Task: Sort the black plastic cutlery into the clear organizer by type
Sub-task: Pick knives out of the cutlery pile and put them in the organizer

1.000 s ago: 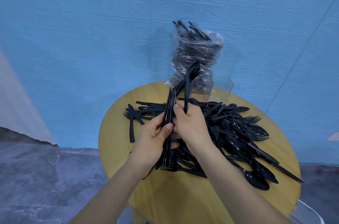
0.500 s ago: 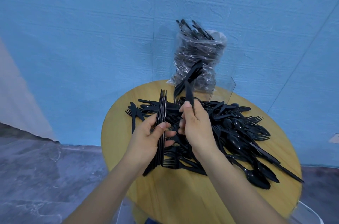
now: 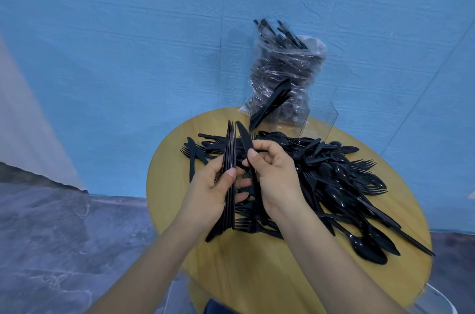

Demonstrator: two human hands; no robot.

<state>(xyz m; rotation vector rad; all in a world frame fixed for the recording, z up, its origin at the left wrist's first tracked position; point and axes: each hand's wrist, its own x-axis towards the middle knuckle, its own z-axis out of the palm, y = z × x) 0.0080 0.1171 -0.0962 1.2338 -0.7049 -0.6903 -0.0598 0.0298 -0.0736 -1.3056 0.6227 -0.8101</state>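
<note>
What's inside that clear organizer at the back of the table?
A few black knives lean inside the clear organizer, in its left compartment. The right compartment looks empty. Behind it stands a plastic bag of more cutlery; the bag's bottom is hidden.

At centre frame a round desk (image 3: 257,262) carries a heap of cutlery (image 3: 334,180) spread toward its right side. At the desk's far edge, upper centre, stands the organizer (image 3: 303,118), a few knives (image 3: 270,105) leaning in its left compartment; a bag of cutlery (image 3: 285,67) stands behind it. Above the desk's left half, the left hand (image 3: 213,190) holds a stack of knives (image 3: 230,177), the right hand (image 3: 275,175) just beside it holding a single knife (image 3: 245,144).
</note>
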